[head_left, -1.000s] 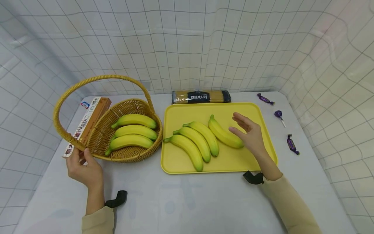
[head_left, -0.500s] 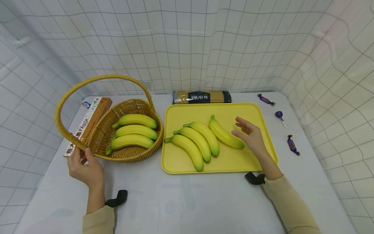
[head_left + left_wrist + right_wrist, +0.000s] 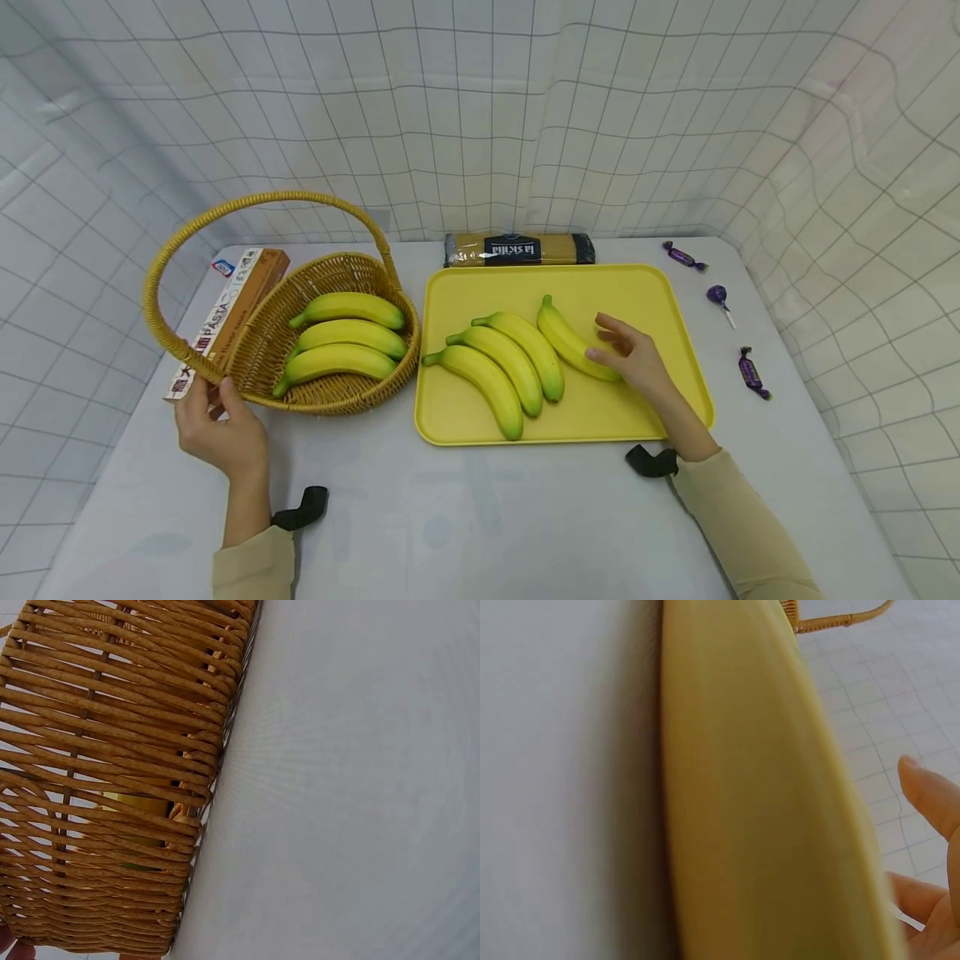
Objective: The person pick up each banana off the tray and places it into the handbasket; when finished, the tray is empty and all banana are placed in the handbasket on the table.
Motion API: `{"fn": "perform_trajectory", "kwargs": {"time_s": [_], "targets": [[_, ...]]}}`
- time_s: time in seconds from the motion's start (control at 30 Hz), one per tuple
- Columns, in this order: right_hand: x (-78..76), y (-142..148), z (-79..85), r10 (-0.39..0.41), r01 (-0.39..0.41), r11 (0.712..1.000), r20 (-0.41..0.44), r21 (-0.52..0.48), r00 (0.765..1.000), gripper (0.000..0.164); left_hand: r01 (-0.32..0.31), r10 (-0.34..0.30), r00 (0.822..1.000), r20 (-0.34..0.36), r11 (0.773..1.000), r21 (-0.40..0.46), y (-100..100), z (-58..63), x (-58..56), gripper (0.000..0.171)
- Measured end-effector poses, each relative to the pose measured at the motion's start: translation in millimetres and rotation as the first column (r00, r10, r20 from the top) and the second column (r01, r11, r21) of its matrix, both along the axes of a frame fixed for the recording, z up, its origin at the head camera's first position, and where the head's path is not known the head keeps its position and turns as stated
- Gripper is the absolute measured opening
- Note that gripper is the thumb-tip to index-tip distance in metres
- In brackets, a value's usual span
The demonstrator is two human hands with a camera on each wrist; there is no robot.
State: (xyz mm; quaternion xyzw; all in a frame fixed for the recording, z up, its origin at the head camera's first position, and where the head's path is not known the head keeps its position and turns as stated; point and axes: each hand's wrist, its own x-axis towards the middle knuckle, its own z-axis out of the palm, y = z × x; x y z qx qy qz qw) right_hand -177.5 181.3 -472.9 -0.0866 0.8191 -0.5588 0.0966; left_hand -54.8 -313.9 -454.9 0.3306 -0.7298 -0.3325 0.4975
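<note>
At the left, my left hand [image 3: 223,429] pinches the near-left rim of a wicker basket [image 3: 360,404], by the foot of its tall handle; in the left wrist view the woven basket wall [image 3: 105,757] fills the left side and only fingertips [image 3: 21,950] show. Three bananas [image 3: 348,333] lie inside. On a yellow tray [image 3: 480,287] rest three bananas [image 3: 498,367] side by side and one separate banana [image 3: 566,337] to their right. Over that banana's lower end is my right hand [image 3: 636,358], thumb and fingers apart. In the right wrist view the tray's side [image 3: 757,787] hides part of the hand.
A pasta box [image 3: 228,312] lies behind the basket's left side. Behind the tray is a pack of spaghetti [image 3: 517,249]. Two purple wrapped candies, one far [image 3: 685,256] and one near [image 3: 752,372], and a lollipop [image 3: 717,298] lie right of the tray. Gridded curtains surround the table.
My right hand has lowered and shifted a little left, closer over the separate banana. The left hand keeps its hold on the basket.
</note>
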Motion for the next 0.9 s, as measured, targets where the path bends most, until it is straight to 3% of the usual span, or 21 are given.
{"fn": "perform_trajectory", "kwargs": {"time_s": [0.53,0.9], "targets": [[-0.4,-5.6,-10.0,0.035,-0.035,0.99,0.002,0.136,0.999,0.071,-0.005,0.005,1.0,0.006,1.0,-0.003,4.5,4.4,0.8,0.027],[1.3,-9.4,-9.7,0.054,-0.048,0.983,-0.029,0.175,0.998,0.065,0.002,-0.002,1.0,-0.006,1.0,0.001,8.2,8.7,0.7,0.026]]}}
